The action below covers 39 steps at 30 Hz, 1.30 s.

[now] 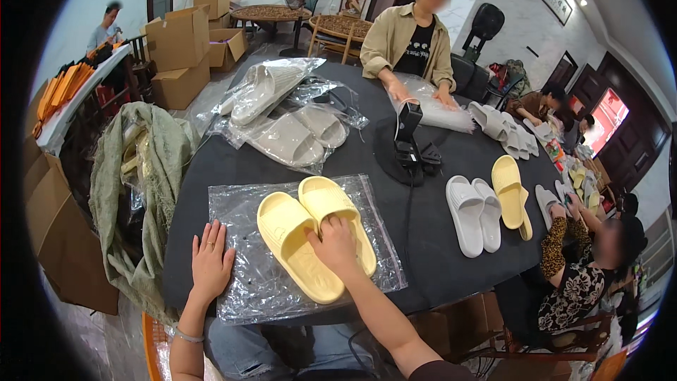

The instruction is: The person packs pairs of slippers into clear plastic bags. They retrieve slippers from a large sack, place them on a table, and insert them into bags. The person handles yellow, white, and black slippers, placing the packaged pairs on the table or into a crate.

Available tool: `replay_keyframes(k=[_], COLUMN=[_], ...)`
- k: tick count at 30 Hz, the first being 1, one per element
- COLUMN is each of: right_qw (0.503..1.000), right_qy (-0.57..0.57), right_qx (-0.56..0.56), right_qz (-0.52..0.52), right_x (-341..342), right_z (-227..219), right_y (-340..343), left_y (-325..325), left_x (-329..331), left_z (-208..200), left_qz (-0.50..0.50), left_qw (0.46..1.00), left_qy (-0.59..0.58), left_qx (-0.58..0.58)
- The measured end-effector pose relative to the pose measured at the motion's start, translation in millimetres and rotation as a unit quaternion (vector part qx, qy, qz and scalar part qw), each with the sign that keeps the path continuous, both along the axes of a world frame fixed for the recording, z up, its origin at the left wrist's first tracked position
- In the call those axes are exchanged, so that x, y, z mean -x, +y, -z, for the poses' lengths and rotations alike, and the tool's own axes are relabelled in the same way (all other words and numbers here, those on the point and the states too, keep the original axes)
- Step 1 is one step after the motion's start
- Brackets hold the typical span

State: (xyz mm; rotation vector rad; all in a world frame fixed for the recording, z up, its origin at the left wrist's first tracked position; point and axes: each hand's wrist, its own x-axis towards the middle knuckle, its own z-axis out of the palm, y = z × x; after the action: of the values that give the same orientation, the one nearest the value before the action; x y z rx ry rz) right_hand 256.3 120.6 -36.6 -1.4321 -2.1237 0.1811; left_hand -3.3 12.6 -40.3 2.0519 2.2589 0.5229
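A pair of pale yellow slippers [282, 226] lies side by side, toes away from me, on top of a flat clear plastic bag [243, 282]. My right hand [336, 247] grips the pair where the two slippers meet, its fingertips partly hidden under the right slipper's strap. Flat on the bag's left edge rests my left hand [210, 261], fingers stretched out and nothing held. Farther back on the dark table [416, 268], bagged grey slippers [282, 144] are piled beyond the yellow pair.
White slippers [465, 215] and another yellow pair [508, 187] stand to the right. A black device [407, 134] with a cable sits mid-table. Across from me a person [409, 42] handles clear plastic bags [437, 109]. An open green sack [134, 183] and cardboard boxes [176, 42] are left.
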Motion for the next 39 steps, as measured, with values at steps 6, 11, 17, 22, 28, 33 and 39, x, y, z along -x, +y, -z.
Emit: replay_keyframes(k=[6,11,17,22,28,33,39], right_qw=[1.0,1.0,1.0,1.0,1.0,1.0,1.0], right_qy=[0.003,0.013,0.015,0.012,0.008,0.007,0.008], right_qx=[0.001,0.003,-0.01,-0.009,-0.003,0.008,0.019], right_qz=[0.001,-0.006,-0.01,-0.006,-0.007,-0.004,-0.003], right_x=[-0.7,-0.6,-0.4,-0.6,0.3,0.0,-1.3], right_z=[0.0,-1.0,2.5,2.2,3.4,1.8,-1.0], right_y=[-0.2,-0.7,0.6,1.3,1.5,-0.2,-0.8], left_y=[0.8,0.5,-1.0,0.5,-0.4,-0.5,1.4], left_x=[-0.1,-1.0,-0.5,-0.2,0.2,0.6,0.8], left_z=[1.5,-0.8,-1.2,-1.0,-0.1,1.0,2.2], left_qz=[0.004,0.002,0.003,0.005,0.004,0.005,0.008], left_qw=[1.0,1.0,1.0,1.0,1.0,1.0,1.0], left_qy=[0.001,0.0,-0.001,0.002,0.004,0.005,0.01], left_qx=[-0.002,0.005,0.005,0.003,-0.004,-0.004,-0.004])
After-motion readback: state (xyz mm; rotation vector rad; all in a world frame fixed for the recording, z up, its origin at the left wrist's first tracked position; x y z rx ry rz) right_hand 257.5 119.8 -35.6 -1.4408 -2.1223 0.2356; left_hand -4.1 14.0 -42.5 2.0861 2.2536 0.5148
